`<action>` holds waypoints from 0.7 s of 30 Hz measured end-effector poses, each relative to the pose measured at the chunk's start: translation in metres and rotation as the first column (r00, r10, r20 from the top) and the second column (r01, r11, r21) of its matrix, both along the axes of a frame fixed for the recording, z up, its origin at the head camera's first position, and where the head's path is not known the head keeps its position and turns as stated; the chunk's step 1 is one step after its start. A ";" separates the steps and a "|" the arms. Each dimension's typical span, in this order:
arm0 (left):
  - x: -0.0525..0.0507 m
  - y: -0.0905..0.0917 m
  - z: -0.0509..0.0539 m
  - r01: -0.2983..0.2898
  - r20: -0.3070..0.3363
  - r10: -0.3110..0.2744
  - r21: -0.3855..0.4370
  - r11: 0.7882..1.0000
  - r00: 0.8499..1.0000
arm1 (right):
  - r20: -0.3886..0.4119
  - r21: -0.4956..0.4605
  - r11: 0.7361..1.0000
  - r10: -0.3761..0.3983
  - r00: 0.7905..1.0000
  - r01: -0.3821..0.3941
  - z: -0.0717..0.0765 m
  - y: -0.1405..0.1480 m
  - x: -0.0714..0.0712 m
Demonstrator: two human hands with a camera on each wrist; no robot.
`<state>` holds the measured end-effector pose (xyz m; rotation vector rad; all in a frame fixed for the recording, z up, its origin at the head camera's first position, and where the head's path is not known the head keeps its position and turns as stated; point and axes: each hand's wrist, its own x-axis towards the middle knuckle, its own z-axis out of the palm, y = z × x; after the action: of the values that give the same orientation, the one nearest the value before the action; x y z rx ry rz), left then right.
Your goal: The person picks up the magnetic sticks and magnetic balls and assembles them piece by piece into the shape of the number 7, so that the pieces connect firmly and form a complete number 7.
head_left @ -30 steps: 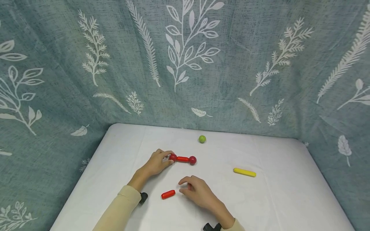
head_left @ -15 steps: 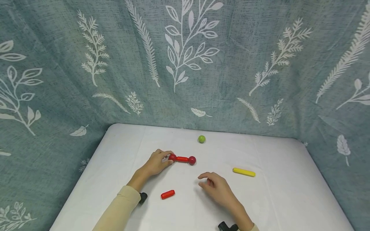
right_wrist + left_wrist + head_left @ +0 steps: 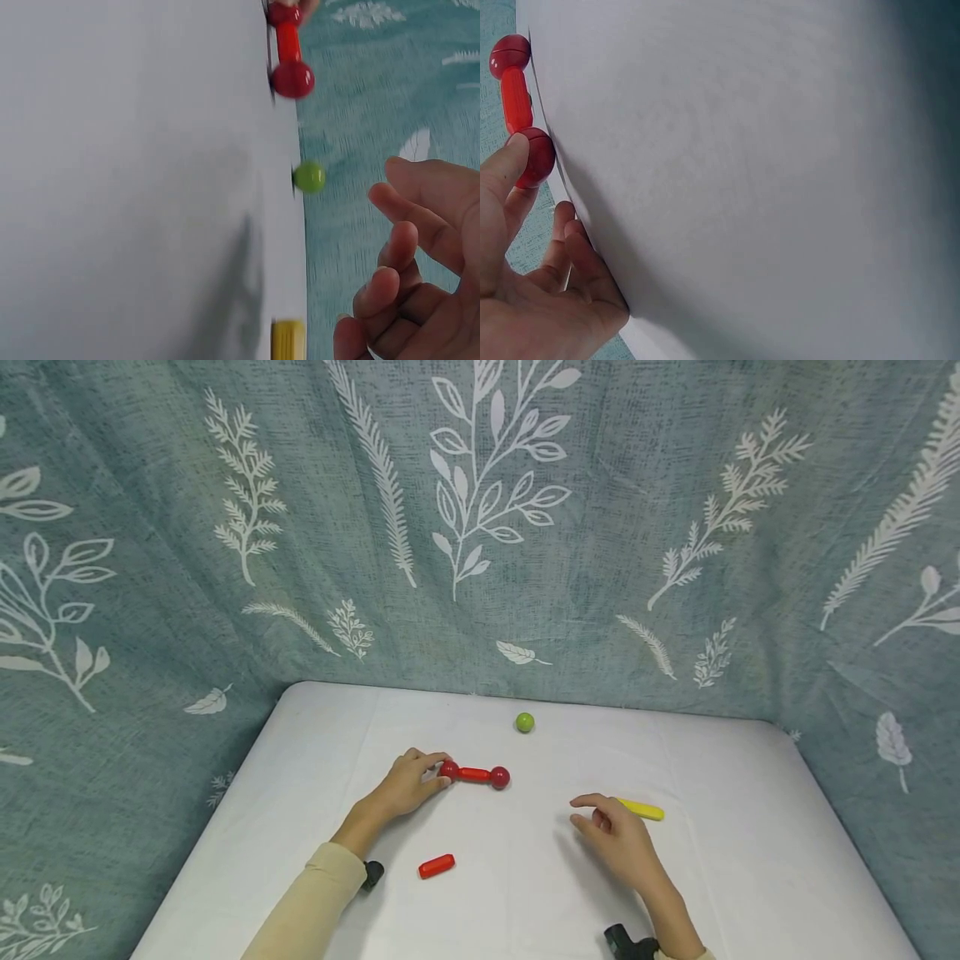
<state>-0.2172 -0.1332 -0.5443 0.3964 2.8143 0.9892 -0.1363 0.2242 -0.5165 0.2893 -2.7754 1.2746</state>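
Note:
My left hand [image 3: 406, 785] pinches the near red ball [image 3: 538, 157] of a dumbbell-shaped piece between thumb and fingers. A short red stick [image 3: 474, 774] joins that ball to a second red ball [image 3: 500, 777] at the right end; the piece lies on the white table. Holding nothing, my right hand [image 3: 617, 837] hovers with loosely bent fingers, thumb and forefinger apart. Just behind it lies a yellow stick [image 3: 643, 810], its left end partly covered by the hand in the head view. In the right wrist view, that yellow stick [image 3: 288, 340] shows at the bottom edge.
A loose red stick [image 3: 437, 866] lies at the front of the table [image 3: 525, 902], between the two arms. Near the back edge sits a green ball [image 3: 525, 722]. A leaf-patterned green curtain [image 3: 600, 527] hangs right behind the table.
My right hand has moved to the right, away from the loose red stick and up to the yellow stick. The left hand has stayed on the red ball.

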 end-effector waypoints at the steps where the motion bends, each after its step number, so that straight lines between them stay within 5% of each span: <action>1: 0.000 0.000 0.000 -0.001 0.001 0.001 -0.001 1.000 1.000 | -0.024 0.005 1.000 -0.013 1.000 0.013 0.000 0.005 -0.001; 17: 0.000 0.000 0.000 -0.003 0.002 0.003 0.007 1.000 1.000 | -0.144 0.168 0.962 -0.191 0.971 0.215 -0.007 0.061 -0.017; 21: 0.000 0.000 -0.001 -0.007 0.003 0.007 0.007 1.000 1.000 | -0.090 0.204 0.948 -0.230 0.969 0.244 -0.012 0.065 -0.020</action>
<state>-0.2172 -0.1332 -0.5454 0.3863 2.8125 1.0009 -0.1565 0.2896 -0.5284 0.0053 -2.7890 0.8989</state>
